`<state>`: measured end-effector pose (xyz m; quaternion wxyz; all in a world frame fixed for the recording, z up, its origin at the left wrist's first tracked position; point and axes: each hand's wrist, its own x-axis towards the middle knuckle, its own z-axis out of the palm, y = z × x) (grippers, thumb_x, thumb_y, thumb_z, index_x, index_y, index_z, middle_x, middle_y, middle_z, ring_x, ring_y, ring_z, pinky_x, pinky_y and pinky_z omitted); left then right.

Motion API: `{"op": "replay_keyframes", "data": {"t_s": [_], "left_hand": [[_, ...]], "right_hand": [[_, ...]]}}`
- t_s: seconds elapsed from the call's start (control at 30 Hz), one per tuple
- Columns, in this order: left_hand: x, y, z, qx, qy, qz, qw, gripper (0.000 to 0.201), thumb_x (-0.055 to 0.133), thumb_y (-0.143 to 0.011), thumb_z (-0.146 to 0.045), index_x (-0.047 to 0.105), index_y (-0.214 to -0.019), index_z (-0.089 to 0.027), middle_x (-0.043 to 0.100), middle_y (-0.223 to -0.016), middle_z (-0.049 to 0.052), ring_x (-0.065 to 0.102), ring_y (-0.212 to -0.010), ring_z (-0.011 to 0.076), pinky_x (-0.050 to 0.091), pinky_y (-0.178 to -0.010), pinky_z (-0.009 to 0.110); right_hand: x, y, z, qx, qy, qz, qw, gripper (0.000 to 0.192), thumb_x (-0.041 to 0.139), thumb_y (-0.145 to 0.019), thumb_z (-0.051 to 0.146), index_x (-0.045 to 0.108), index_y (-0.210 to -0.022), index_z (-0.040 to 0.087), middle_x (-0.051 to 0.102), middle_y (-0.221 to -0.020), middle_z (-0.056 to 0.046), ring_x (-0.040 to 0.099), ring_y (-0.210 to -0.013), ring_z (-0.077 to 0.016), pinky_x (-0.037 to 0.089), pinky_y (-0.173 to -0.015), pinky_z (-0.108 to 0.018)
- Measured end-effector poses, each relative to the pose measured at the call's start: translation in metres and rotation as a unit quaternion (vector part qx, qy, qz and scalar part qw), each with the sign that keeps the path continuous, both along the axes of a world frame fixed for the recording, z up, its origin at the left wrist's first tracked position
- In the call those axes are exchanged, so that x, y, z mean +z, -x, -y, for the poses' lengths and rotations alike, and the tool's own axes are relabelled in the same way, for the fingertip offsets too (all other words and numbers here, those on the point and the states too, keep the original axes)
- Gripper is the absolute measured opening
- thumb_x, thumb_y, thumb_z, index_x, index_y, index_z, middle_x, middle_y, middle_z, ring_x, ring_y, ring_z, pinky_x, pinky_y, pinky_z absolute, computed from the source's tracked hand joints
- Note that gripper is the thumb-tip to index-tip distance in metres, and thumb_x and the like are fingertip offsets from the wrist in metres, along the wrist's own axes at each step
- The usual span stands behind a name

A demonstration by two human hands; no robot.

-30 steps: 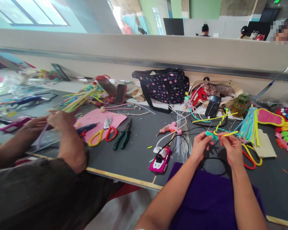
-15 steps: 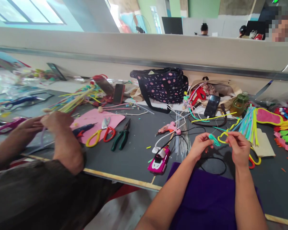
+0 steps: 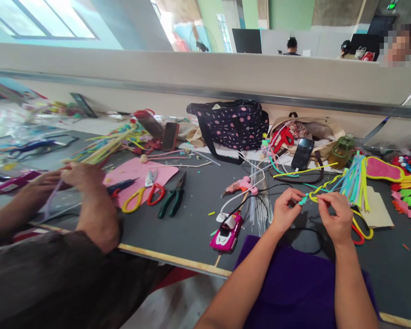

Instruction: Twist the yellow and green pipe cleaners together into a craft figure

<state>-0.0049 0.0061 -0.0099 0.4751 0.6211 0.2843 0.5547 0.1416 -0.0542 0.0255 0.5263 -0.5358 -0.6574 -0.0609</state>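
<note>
My left hand [image 3: 287,210] pinches a small teal pipe-cleaner piece [image 3: 304,199] between thumb and fingertips. Close on its right, my right hand [image 3: 336,215] is closed on a looped yellow pipe cleaner [image 3: 313,197], whose twisted length runs up and to the right. The teal piece and the yellow loop nearly meet between my fingers; whether they touch is hard to see. Under my right wrist lie scissors [image 3: 366,228] with red and yellow handles. A bundle of teal, lilac and yellow pipe cleaners [image 3: 356,183] rests just beyond that hand.
Left of my arms lie a pink glue gun [image 3: 245,184], a magenta car-shaped power strip [image 3: 227,235], green-handled pliers [image 3: 173,196] and scissors [image 3: 145,191] on pink felt [image 3: 166,171]. A co-worker's hands [image 3: 78,176] work at far left. Bags, a phone [image 3: 302,154] and a bottle [image 3: 342,150] stand behind.
My right hand has shifted slightly left and down, nearer my left hand. The teal piece has turned between my left fingers and now shows smaller. The view has tipped slightly.
</note>
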Motion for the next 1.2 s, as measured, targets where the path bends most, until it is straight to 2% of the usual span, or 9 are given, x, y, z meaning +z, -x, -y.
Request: {"op": "replay_keyframes", "data": {"t_s": [0.1, 0.3, 0.6, 0.83, 1.2], "left_hand": [[0.0031, 0.0006, 0.0010, 0.023, -0.039, 0.007, 0.999, 0.011, 0.066, -0.076, -0.020, 0.058, -0.069, -0.016, 0.063, -0.086, 0.007, 0.058, -0.077, 0.0146, 0.042, -0.059, 0.022], [0.0061, 0.0028, 0.0022, 0.048, -0.112, -0.006, 0.993, 0.008, 0.063, -0.074, -0.011, 0.060, -0.071, -0.017, 0.061, -0.087, 0.005, 0.056, -0.073, 0.0127, 0.041, -0.058, 0.022], [0.0018, 0.0051, 0.0033, 0.053, -0.190, -0.041, 0.979, 0.020, 0.056, -0.072, -0.002, 0.064, -0.079, -0.019, 0.058, -0.089, 0.004, 0.055, -0.076, 0.0128, 0.044, -0.059, 0.022], [0.0033, 0.0057, 0.0050, 0.061, -0.208, -0.052, 0.975, 0.014, 0.058, -0.075, -0.006, 0.064, -0.079, -0.019, 0.059, -0.089, 0.005, 0.057, -0.078, 0.0142, 0.046, -0.061, 0.024], [0.0019, 0.0071, 0.0052, 0.048, -0.209, -0.061, 0.975, 0.018, 0.056, -0.075, -0.005, 0.064, -0.081, -0.020, 0.061, -0.090, 0.005, 0.059, -0.080, 0.0146, 0.046, -0.063, 0.025]], "right_hand": [[-0.0001, -0.0001, 0.0002, 0.009, -0.008, -0.008, 1.000, 0.010, 0.058, -0.084, 0.016, 0.064, -0.088, 0.022, 0.064, -0.080, -0.003, 0.057, -0.073, -0.0166, 0.044, -0.072, -0.033], [-0.0029, -0.0023, -0.0009, 0.026, 0.025, 0.004, 0.999, 0.012, 0.056, -0.086, 0.019, 0.066, -0.091, 0.023, 0.065, -0.083, -0.003, 0.059, -0.080, -0.0182, 0.045, -0.075, -0.034], [-0.0026, -0.0034, -0.0004, 0.011, 0.027, 0.052, 0.998, 0.013, 0.057, -0.085, 0.017, 0.066, -0.091, 0.023, 0.064, -0.081, -0.003, 0.058, -0.079, -0.0180, 0.043, -0.075, -0.033], [-0.0034, -0.0034, -0.0009, 0.018, 0.026, 0.066, 0.997, 0.014, 0.057, -0.084, 0.015, 0.066, -0.092, 0.023, 0.063, -0.080, -0.003, 0.057, -0.078, -0.0178, 0.042, -0.074, -0.033], [-0.0030, -0.0047, -0.0010, 0.033, 0.024, 0.076, 0.996, 0.016, 0.056, -0.084, 0.015, 0.066, -0.094, 0.023, 0.060, -0.080, -0.002, 0.056, -0.077, -0.0177, 0.041, -0.073, -0.034]]}}
